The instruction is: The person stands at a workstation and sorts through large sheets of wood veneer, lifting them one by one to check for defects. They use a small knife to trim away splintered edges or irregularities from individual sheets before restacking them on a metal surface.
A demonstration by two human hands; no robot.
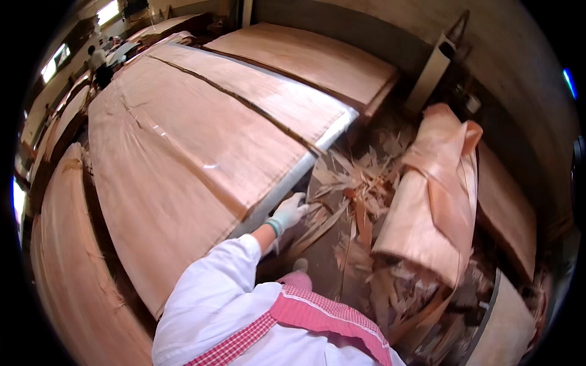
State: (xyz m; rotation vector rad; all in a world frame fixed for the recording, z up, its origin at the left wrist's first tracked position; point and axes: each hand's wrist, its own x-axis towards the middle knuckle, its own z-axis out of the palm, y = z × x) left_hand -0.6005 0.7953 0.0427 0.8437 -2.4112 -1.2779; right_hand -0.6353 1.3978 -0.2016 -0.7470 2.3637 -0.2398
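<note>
My left hand (289, 215), in a white knit glove with a teal cuff, reaches out beside the near edge of a wide stack of thin wood veneer sheets (177, 134). Its fingers look spread, with no held thing to be seen. Just past the fingertips, loose veneer strips (320, 222) lie low by the stack; whether the glove touches them is unclear. A long dark gap runs lengthwise across the pinkish-tan sheets. My right hand is out of sight.
A thick veneer roll (430, 195), wrapped with a veneer band, stands tilted at the right. Torn scraps (366, 189) litter the floor between it and the stack. More veneer stacks lie at the far side (305, 58) and left (79, 244). People (97, 59) are far back.
</note>
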